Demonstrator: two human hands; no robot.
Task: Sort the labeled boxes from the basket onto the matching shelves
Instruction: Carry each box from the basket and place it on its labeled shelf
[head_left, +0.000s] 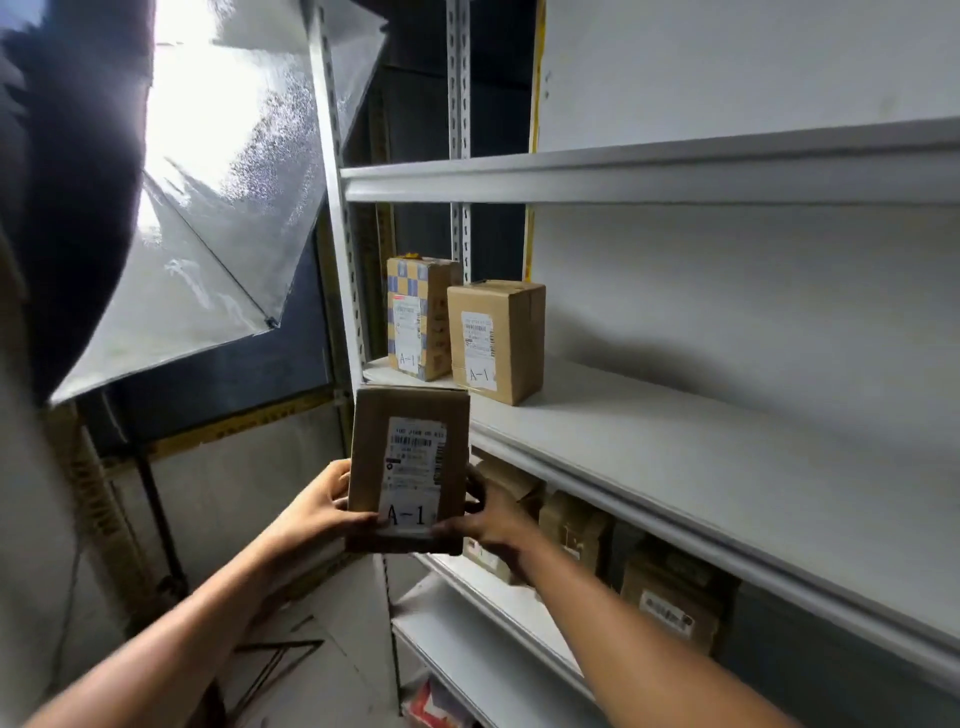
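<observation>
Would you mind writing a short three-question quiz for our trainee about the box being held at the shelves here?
1. True or false: the held box is gripped by the left hand and the right hand together.
2. What label is on the held box, and on the checkered box and the plain box standing on the middle shelf?
3. Where do the two shelved boxes stand? A) at the shelf's left end, side by side; B) at its right end; C) stacked on each other.

Key:
1. True; one hand holds each side near the bottom.
2. A-1 on all three.
3. A.
</observation>
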